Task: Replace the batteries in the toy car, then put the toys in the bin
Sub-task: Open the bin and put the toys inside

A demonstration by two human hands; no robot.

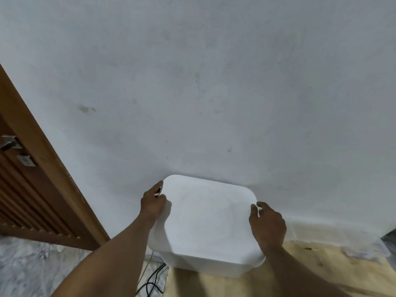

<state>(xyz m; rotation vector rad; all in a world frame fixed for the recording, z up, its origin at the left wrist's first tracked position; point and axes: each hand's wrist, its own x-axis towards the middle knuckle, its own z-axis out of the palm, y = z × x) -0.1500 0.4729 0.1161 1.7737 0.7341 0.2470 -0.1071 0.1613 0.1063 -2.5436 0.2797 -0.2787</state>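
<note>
A white plastic bin (205, 266) with a white lid (207, 215) on top stands on a light wooden surface against the wall. My left hand (153, 202) grips the lid's left edge, thumb on top. My right hand (267, 224) grips the lid's right edge, thumb and forefinger curled over the rim. The bin's contents are hidden under the lid. No toy car or batteries are in sight.
A pale grey wall (214, 82) fills most of the view. At the left is a brown wooden door (27, 185) with a metal handle (9, 142). Black and white cables (152, 284) lie on the marble floor (32, 271) beside the wooden surface (214, 286).
</note>
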